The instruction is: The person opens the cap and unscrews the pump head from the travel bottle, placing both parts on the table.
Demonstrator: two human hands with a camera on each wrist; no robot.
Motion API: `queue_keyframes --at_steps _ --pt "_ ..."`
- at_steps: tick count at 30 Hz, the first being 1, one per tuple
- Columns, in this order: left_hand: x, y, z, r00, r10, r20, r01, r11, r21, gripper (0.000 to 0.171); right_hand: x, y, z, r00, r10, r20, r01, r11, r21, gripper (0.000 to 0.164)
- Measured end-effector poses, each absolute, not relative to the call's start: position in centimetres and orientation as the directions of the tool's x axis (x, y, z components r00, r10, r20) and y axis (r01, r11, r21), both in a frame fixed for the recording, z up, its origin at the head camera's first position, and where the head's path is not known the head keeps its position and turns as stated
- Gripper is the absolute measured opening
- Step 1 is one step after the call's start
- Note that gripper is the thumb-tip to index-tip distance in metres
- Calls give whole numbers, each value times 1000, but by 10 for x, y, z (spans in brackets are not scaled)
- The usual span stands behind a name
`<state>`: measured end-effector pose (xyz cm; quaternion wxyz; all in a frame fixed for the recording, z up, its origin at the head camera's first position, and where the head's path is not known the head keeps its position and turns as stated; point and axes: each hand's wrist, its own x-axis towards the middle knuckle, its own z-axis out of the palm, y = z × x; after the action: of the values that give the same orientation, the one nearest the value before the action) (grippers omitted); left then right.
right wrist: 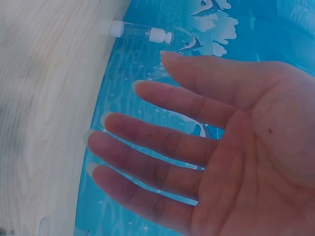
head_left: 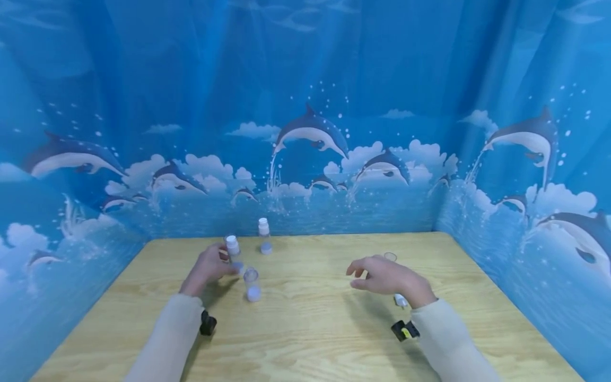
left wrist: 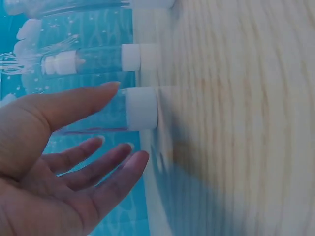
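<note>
As the left hand (head_left: 210,268) frames a white-topped bottle (head_left: 234,252) left of center, its grip wide, a second topped bottle (head_left: 264,236) stands higher in the frame and an apparently topless bottle (head_left: 252,289) lower, suggesting work partly done. Contents cannot be made out. At right, the right hand (head_left: 384,274) hovers, grip loose and empty, above the tabletop (head_left: 305,334), near a small white piece (head_left: 401,301).

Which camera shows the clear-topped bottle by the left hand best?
The head view: it shows the clear-topped bottle whole, upright on the table. The left wrist view catches only part of it, cropped at the top edge; the right wrist view doesn't show it.
</note>
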<state>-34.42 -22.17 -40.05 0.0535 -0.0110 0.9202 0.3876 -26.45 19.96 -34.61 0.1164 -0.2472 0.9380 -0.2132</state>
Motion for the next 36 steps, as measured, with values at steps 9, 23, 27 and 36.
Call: queue_keyframes --at_steps 9,23,27,36 --pt "-353 -217 -407 -997 81 -19 45 716 697 47 -267 200 -345 -855 -501 -132 -392 792 -468 30" --pt "-348 -224 -395 -993 112 -22 62 694 718 42 -268 200 -339 -858 -492 -150 -383 806 -451 31" --pt "-338 -220 -381 -989 145 21 118 710 694 37 -268 200 -339 -861 -485 -150 -379 811 -445 31" --pt "-318 -202 -348 -979 188 80 192 718 669 28 -268 203 -335 -858 -493 -142 -388 804 -451 31"
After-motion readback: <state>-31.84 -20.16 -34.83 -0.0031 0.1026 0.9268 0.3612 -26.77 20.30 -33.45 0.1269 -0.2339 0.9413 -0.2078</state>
